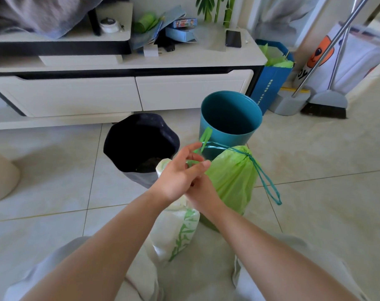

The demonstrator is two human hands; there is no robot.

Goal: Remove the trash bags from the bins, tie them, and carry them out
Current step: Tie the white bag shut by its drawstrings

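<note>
A green trash bag stands on the floor, its neck cinched by a teal drawstring that loops down its right side. My left hand pinches a green strip of the bag's top together with a taut strand of the drawstring. My right hand lies partly hidden under the left and closes on the same bag top. A white bag with green print sits between my knees. Behind stand an empty teal bin and a dark bin lined with a black bag.
A white TV cabinet runs along the back with boxes and a phone on it. A blue paper bag, a dustpan and a broom stand at the right. The floor is pale tile.
</note>
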